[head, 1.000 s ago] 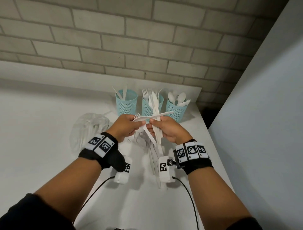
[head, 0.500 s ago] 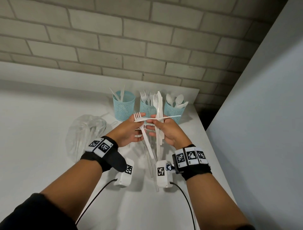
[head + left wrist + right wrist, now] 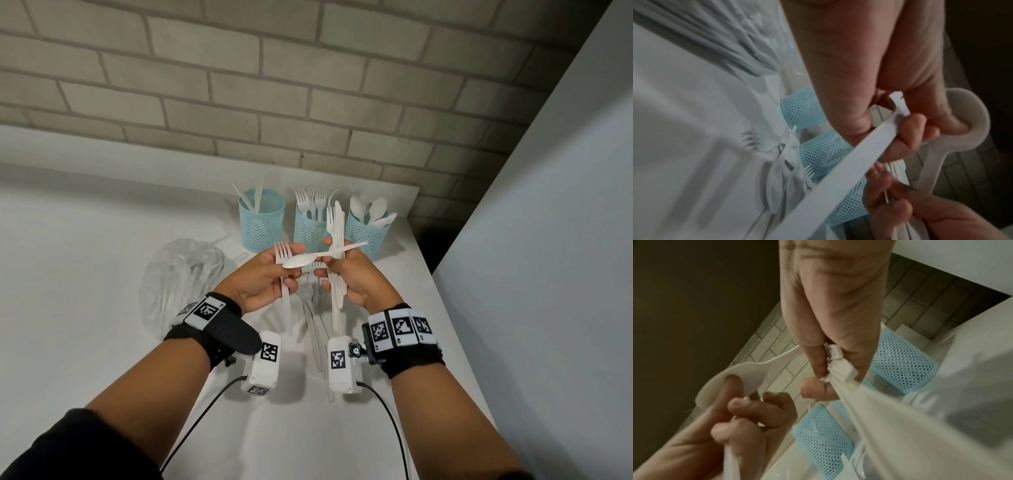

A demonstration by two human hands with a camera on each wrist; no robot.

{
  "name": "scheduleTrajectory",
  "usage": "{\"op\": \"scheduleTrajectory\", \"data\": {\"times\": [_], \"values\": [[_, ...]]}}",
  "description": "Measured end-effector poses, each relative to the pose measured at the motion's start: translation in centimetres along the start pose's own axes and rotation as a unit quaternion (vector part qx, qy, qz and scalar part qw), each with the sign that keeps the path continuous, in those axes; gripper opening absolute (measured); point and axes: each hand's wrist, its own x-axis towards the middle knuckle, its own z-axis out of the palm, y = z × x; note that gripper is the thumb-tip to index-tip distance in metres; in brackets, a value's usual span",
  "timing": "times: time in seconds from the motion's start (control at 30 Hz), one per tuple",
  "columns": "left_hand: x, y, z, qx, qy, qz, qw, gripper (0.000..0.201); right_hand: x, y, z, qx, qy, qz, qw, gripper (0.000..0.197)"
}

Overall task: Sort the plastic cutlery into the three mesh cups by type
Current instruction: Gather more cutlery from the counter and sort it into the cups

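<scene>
At about 10 o'clock from the hands, a crumpled clear plastic bag (image 3: pixel 181 274) lay on the white table (image 3: pixel 85 274), probably the packing from which the cutlery came.

The left hand (image 3: pixel 263 277) was curled around the handle of a fork (image 3: pixel 283 255), with the tines pointing up. Its thumb and fingertips (image 3: pixel 733 386) also touched the bowl of a spoon (image 3: pixel 298 262), which lay crosswise between the two hands. I think the left hand was taking this spoon out of the bundle, so that each type can go to its own cup.

Under the hands, at 6 o'clock, some loose cutlery (image 3: pixel 317 329) was on the table, not yet sorted.

The right hand (image 3: pixel 356 277) was closed around an upright bundle of cutlery (image 3: pixel 337 240); a fork and some flat pieces were visible in it, but I cannot tell the exact mix. Holding them upright like a fan probably makes it easy to pick one piece at a time.

At 12 o'clock, three blue mesh cups stood in a row near the brick wall (image 3: pixel 308 85). The left cup (image 3: pixel 262 219) held a few knives, the middle cup (image 3: pixel 310 229) held forks, and the right cup (image 3: pixel 364 233) held spoons. So the spoon should go to the cup at 1 o'clock.
</scene>
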Motion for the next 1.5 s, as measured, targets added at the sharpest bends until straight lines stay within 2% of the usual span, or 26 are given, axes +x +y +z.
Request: {"op": "scheduleTrajectory", "data": {"times": [0.13, 0.23, 0.33, 0.4, 0.5, 0.63, 0.7, 0.77, 0.83, 0.9, 0.97, 1.07, 1.17, 1.3, 1.4, 1.5], "values": [[-0.1, 0.5, 0.4, 0.04, -0.003, 0.024, 0.999, 0.051, 0.2, 0.2, -0.6, -0.001, -0.02, 0.021, 1.0, 0.032], [0.1, 1.0, 0.8, 0.043, 0.034, 0.068, 0.996, 0.034, 0.2, 0.4, -1.0, -0.004, -0.04, 0.03, 0.999, 0.024], [0.6, 1.6, 0.9, -0.026, 0.091, 0.119, 0.988, 0.014, 0.4, 1.0, -1.5, 0.05, -0.037, 0.041, 0.997, 0.018], [1.0, 2.0, 0.4, -0.084, 0.133, 0.131, 0.979, 0.008, 0.5, 1.3, -1.8, 0.08, -0.04, 0.053, 0.995, 0.017], [1.6, 1.9, -0.4, -0.093, 0.179, 0.104, 0.974, 0.016, 0.5, 1.4, -2.0, 0.14, -0.042, 0.064, 0.987, 0.017], [2.0, 1.1, 0.2, -0.101, 0.213, 0.012, 0.972, 0.019, 0.5, 1.1, -1.2, 0.155, -0.037, 0.072, 0.985, 0.02], [2.0, 0.5, 0.7, -0.112, 0.212, -0.028, 0.97, 0.015, 0.5, 1.0, -0.8, 0.147, -0.059, 0.082, 0.984, 0.02], [2.0, 0.0, 1.2, -0.106, 0.199, -0.039, 0.973, 0.009, 0.2, 0.9, -0.3, 0.129, -0.086, 0.096, 0.983, 0.02], [2.2, -0.3, 1.4, -0.103, 0.186, -0.026, 0.977, 0.005, 0.0, 0.9, 0.3, 0.064, -0.077, 0.099, 0.99, 0.017], [2.4, -0.6, 1.4, -0.111, 0.177, 0.003, 0.978, 0.012, -0.2, 1.0, 0.7, -0.005, -0.072, 0.087, 0.994, 0.024], [2.5, -0.7, 1.3, -0.095, 0.172, 0.025, 0.98, 0.02, -0.2, 1.2, 0.8, -0.018, -0.102, 0.084, 0.991, 0.025], [2.1, -0.9, 1.6, -0.006, 0.165, 0.054, 0.985, 0.018, -0.3, 1.5, 1.0, 0.002, -0.141, 0.084, 0.986, 0.018], [2.1, -1.0, 1.9, 0.067, 0.182, 0.073, 0.978, 0.018, -0.2, 1.8, 1.3, -0.001, -0.124, 0.075, 0.989, 0.018], [2.7, -1.2, 1.5, 0.185, 0.208, 0.078, 0.957, 0.029, -0.4, 1.8, 1.8, -0.006, -0.092, 0.067, 0.993, 0.024], [2.7, -1.7, 1.8, 0.184, 0.191, 0.075, 0.961, 0.031, -0.4, 1.9, 2.2, -0.002, -0.081, 0.059, 0.995, 0.019], [2.0, -1.8, 2.5, 0.121, 0.157, -0.008, 0.98, 0.039, -0.2, 1.7, 2.5, -0.005, -0.055, 0.04, 0.998, 0.017]]}}
